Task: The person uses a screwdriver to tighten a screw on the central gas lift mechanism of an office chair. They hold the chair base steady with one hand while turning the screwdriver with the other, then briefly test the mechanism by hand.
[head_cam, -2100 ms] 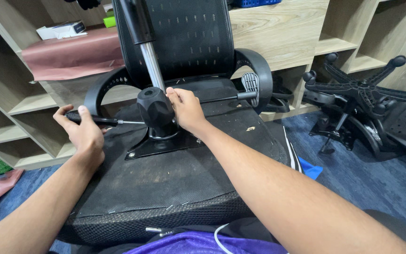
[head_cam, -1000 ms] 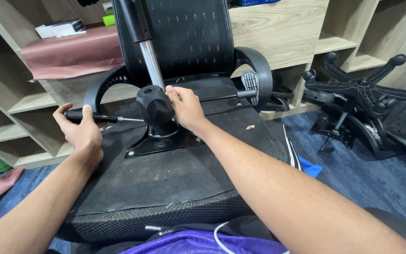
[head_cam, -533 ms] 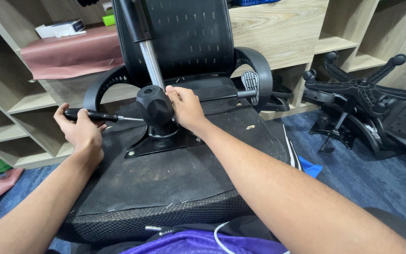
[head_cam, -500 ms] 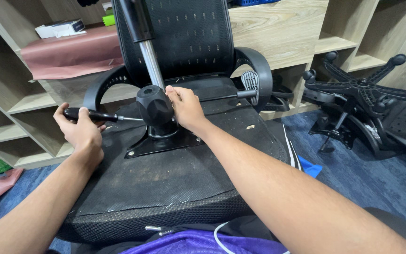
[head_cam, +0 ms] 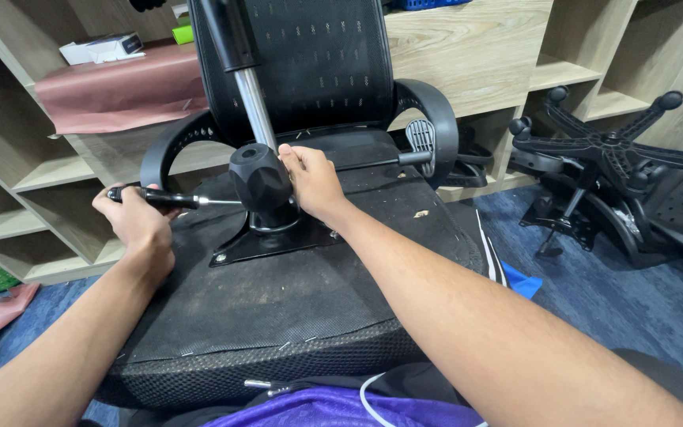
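Gripping the lever [head_cam: 169,199] in my left hand [head_cam: 137,224], right hand [head_cam: 312,180] closed against the knob [head_cam: 259,177], frame centre. Plate [head_cam: 274,242] already seated under the seat [head_cam: 278,304]; chair base [head_cam: 606,150], right, not fitted.

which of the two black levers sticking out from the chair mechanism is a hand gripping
The lever on the left, gripped by the left hand. The paddle-tipped lever on the right sticks out untouched; the right hand rests at the black knob.
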